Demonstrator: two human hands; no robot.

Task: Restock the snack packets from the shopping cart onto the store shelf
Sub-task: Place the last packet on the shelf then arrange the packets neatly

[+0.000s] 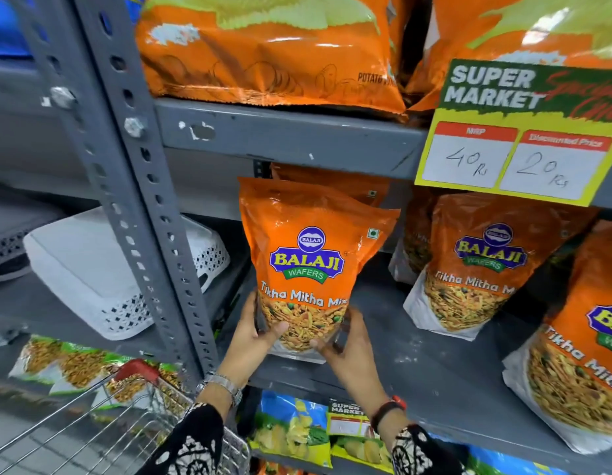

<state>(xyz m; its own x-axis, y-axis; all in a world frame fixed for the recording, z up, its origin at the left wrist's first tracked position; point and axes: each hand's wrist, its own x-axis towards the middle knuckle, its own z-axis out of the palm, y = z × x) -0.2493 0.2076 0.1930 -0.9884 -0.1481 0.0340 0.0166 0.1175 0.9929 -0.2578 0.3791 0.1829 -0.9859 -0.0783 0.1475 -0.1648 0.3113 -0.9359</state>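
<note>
shopping cart (102, 419) low left, packets inside | left hand (253, 332) and right hand (345, 341) clasp base of balaji tikha mitha mix pouch (308, 265), upright on grey shelf (417, 358) | risk: pouch tips forward if released unsettled | another pouch (335, 183) behind

"Balaji Wafers" on orange packet (309, 265)

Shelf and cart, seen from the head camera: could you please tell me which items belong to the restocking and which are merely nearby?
Part of the job:
- Tikha Mitha Mix packet, held upright by left hand and right hand
- matching packets already shelved
- shopping cart
- grey shelf

Just nearby:
- white basket
- price sign
- orange chip bags above
</note>
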